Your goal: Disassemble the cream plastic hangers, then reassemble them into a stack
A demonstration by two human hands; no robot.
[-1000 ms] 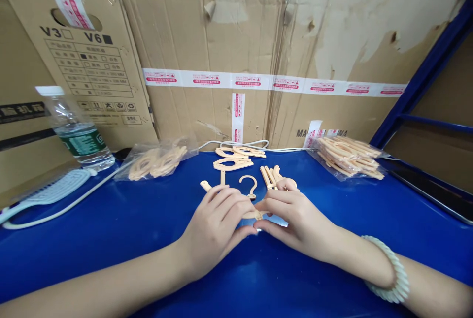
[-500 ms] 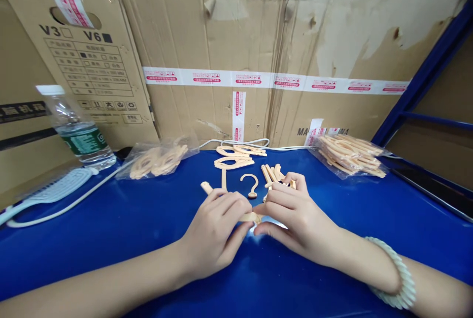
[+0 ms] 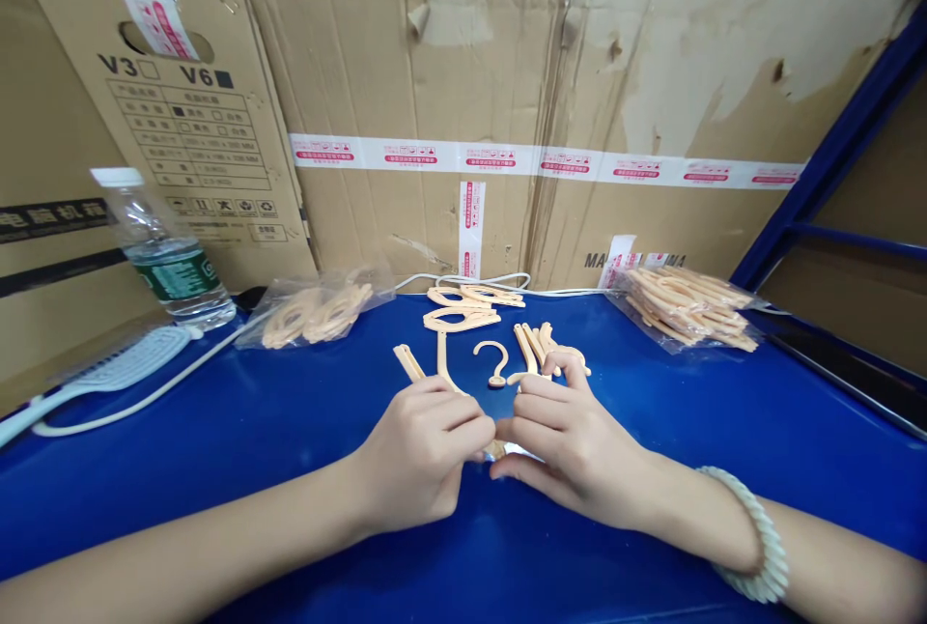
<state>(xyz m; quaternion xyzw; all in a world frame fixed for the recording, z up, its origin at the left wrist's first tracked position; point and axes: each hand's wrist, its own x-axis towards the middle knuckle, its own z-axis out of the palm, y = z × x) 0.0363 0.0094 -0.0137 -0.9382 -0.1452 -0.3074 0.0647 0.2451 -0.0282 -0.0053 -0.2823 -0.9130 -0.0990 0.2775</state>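
My left hand [image 3: 427, 450] is closed on a beige plastic hanger arm. One narrow slotted end of the hanger arm [image 3: 409, 363] sticks out beyond my knuckles, and its middle is hidden by my fingers. My right hand [image 3: 572, 436] meets it fingertip to fingertip, thumb and index finger pinching around the near end, of which only a sliver shows. Just beyond my hands lies a beige hanger hook [image 3: 494, 363]. Another curved hanger arm [image 3: 443, 358] lies behind my left fingers. Several loose hanger pieces [image 3: 532, 344] lie past my right hand, partly covered by its raised fingers.
Folded beige hanger parts [image 3: 463, 317] lie at the back of the blue table [image 3: 304, 411]. Clear bags of hanger parts stand left [image 3: 319, 310] and right [image 3: 688, 305]. A water bottle [image 3: 174, 267], hairbrush [image 3: 130, 358] and white cable [image 3: 155, 397] are at left; a dark flat device [image 3: 847, 378] at right.
The hanger arm has turned in my left hand, so its far end now shows a slot. Both hands have shifted slightly, with less of the near end showing between them.
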